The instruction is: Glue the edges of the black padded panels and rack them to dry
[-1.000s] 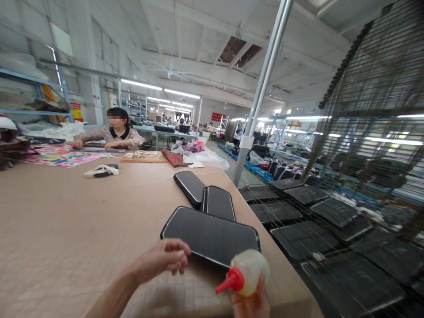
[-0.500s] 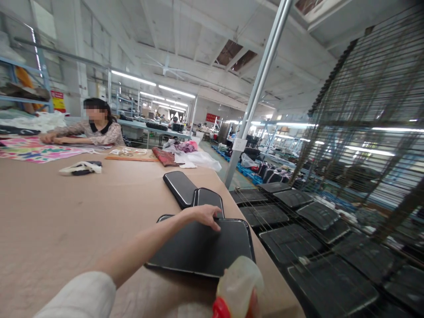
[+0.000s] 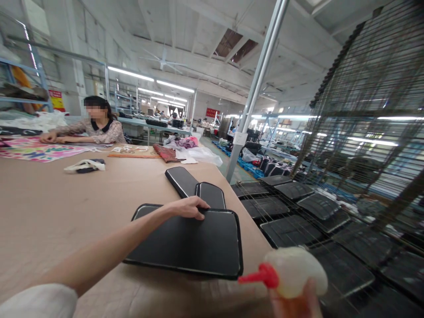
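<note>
My left hand grips the far edge of a large black rounded panel, thumb on its top face and fingers over the rim. The panel lies near the table's right edge, its near side seemingly raised a little. In my right hand, at the lower right, is a pale squeeze bottle, tipped sideways. Its red nozzle points left, close to the panel's near right corner. Just beyond the panel lie a smaller black panel and a longer black panel, overlapping each other.
Brown paper covers the table. On my right, a wire rack stands over several black panels. A metal post rises beyond the table's edge. At the far left, a person sits by patterned fabric.
My left hand has moved left and drawn the large panel leftward, closing on its far edge. The bottle has swung right and up, its nozzle turning from downward to leftward.
</note>
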### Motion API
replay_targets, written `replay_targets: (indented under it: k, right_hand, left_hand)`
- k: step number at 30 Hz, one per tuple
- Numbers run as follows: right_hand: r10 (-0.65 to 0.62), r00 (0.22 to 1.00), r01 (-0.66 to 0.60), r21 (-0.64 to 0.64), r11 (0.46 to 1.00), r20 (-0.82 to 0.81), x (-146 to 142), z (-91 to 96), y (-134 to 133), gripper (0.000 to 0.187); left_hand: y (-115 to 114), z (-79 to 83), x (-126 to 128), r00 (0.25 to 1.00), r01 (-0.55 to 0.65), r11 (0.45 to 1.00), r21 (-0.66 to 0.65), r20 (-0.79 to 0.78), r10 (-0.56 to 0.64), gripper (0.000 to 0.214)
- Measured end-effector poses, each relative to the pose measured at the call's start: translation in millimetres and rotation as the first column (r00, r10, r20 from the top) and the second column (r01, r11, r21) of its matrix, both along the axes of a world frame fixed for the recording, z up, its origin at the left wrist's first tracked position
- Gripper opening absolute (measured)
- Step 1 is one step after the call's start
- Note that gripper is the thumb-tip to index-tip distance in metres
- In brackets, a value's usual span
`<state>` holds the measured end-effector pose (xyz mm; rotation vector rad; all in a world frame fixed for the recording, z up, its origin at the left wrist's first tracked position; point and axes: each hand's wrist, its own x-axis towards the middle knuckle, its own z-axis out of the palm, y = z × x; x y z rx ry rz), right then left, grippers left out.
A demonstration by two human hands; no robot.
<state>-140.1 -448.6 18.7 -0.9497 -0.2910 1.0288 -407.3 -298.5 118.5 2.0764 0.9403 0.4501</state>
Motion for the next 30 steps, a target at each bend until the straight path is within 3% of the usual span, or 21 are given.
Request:
replay_targets:
  k: [1, 3, 6, 8, 14, 19, 26, 30]
  right_hand:
    - [-0.002, 1.0, 0.002, 0.011, 1.0, -0.004, 6, 12.9, 2, 0.053]
    - [-0.17, 0.984, 0.161, 0.149, 0.976, 0.05, 10, 39.2, 6, 0.055]
    - [-0.235, 0.955, 0.17, 0.317, 0.933, 0.18, 5, 66.8, 11, 0.057]
    - [-0.234, 0.94, 0.136, 0.356, 0.925, 0.247, -1, 73.0, 14, 0.055]
    - [-0.174, 0.933, 0.08, 0.29, 0.954, 0.314, -10, 67.3, 12, 0.058]
    - [-0.156, 0.926, 0.04, 0.323, 0.946, 0.343, -14, 66.5, 6, 0.051]
    - [-0.104, 0.887, 0.012, 0.203, 0.979, 0.45, -18, 62.1, -3, 0.059]
    - [-0.084, 0.881, -0.004, 0.186, 0.982, 0.465, -11, 54.0, -5, 0.058]
  left_hand:
    - [-6, 2.9, -4, 1.0, 0.016, 1.0, -0.026, -0.02, -0.017, 0.033]
    - [-17, 8.3, -12, 0.997, 0.057, 0.995, -0.08, -0.052, -0.061, 0.034]
    - [-31, 15.8, -20, 0.989, 0.119, 0.983, -0.142, -0.073, -0.13, 0.033]
    - [-37, 20.5, -24, 0.985, 0.141, 0.978, -0.152, -0.079, -0.155, 0.031]
    - [-51, 26.6, -34, 0.989, 0.136, 0.961, -0.24, -0.018, -0.144, 0.033]
    - [-56, 22.1, -44, 0.996, 0.095, 0.935, -0.341, 0.028, -0.09, 0.032]
    - [-55, 16.5, -53, 0.984, 0.174, 0.878, -0.445, 0.056, -0.166, 0.034]
    - [-54, 14.1, -54, 0.986, 0.166, 0.882, -0.442, 0.056, -0.158, 0.03]
